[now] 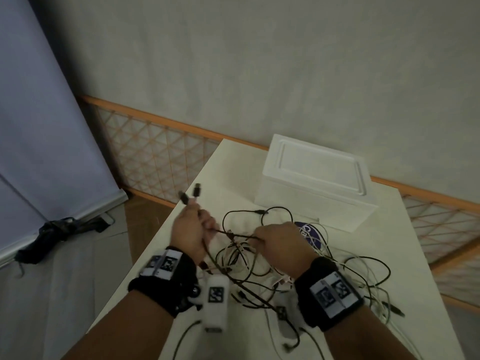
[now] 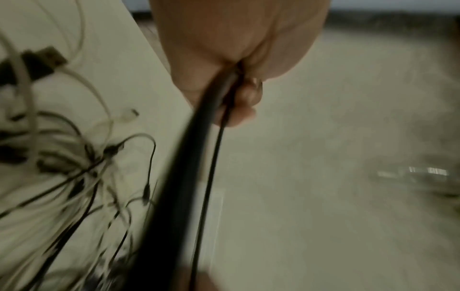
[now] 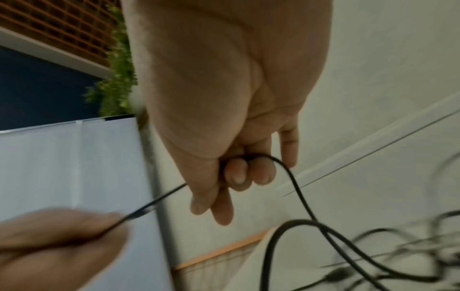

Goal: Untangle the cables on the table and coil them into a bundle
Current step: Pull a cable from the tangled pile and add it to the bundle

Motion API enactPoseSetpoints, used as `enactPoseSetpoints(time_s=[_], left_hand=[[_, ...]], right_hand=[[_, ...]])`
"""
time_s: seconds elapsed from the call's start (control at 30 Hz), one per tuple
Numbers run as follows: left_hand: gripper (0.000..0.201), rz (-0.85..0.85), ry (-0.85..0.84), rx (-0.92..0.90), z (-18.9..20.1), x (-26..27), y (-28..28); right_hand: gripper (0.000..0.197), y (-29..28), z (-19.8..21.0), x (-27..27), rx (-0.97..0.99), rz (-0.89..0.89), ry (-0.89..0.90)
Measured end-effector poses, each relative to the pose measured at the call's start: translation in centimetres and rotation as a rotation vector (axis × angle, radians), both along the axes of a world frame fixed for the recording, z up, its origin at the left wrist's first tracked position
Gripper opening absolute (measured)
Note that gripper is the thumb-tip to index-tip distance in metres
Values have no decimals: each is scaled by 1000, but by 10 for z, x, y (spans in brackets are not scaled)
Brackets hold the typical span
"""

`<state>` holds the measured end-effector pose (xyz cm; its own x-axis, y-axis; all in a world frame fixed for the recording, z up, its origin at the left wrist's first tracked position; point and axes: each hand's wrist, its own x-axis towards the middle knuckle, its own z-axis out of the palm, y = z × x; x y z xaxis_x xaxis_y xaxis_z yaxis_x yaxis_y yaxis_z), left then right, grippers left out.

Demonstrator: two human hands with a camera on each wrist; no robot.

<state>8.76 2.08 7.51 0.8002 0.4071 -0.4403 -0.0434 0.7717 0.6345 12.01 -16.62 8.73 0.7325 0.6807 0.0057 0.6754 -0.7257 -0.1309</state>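
Note:
A tangle of black and white cables (image 1: 249, 263) lies on the white table (image 1: 415, 229). My left hand (image 1: 205, 224) is lifted over the table's left edge and grips a black cable (image 1: 233, 233). Two black plug ends (image 1: 196, 189) stick up above the fist. In the left wrist view the fist (image 2: 231, 78) is curled round two black strands (image 2: 179, 177). My right hand (image 1: 259, 236) pinches the same black cable (image 3: 296, 185) between thumb and fingers (image 3: 236, 177), over the tangle. The strand runs taut between both hands.
A white box (image 1: 317, 183) with a lid stands at the back of the table. A blue round label (image 1: 309, 235) lies under the cables. The floor drops off left of the table, with a dark bundle (image 1: 52, 232) on it. A lattice fence (image 1: 155, 154) runs behind.

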Motion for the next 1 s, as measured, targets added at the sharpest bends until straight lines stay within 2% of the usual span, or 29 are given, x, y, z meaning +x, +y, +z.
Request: enactPoseSetpoints(time_s=[0.07,0.17,0.23,0.3,0.4,0.43,0.47,0.53,0.6,0.67,0.73,0.8,0.87,0.93,1.0], left_hand=[[27,54,23,31,-4,-2,33],[35,40,46,242,-6,-10,59],[40,-22,75,398,-2,-12,48],[34,-142,78,558,7,-11,22],[15,-373,9,868,29,-11,-21],[9,-448,-37,905,35,-12,-33],[6,-513,-82,876,40,-12,-42],[9,-578,-127,701,44,-8,-49],[22,-620,-117,522,43,-2,-47],[30,-676,-110,423,42,2,-48],[24,-716,-136,483,41,4,-54],[9,-764,-168,643,42,4,-62],[9,-763,-203,794,42,6,-68],[5,-641,-204,816,44,10,-72],[3,-514,-199,752,50,13,-73]], right_hand=[[30,-36,-1,20,-44,-167,89],[22,-68,10,32,145,-296,248],[21,-66,24,28,253,-278,244],[22,-52,38,22,289,-227,194],[26,-22,53,14,143,-124,130],[27,-14,56,13,108,-100,100],[27,-10,60,12,119,-87,74],[25,-10,68,11,258,-103,73],[18,-16,75,8,448,-118,118],[14,-20,80,6,574,-98,122],[10,-22,84,6,664,-78,98],[7,-24,82,10,791,-86,104],[13,-27,77,13,907,-133,155],[25,-27,70,11,1062,-203,250],[34,-28,57,9,1147,-295,302]])
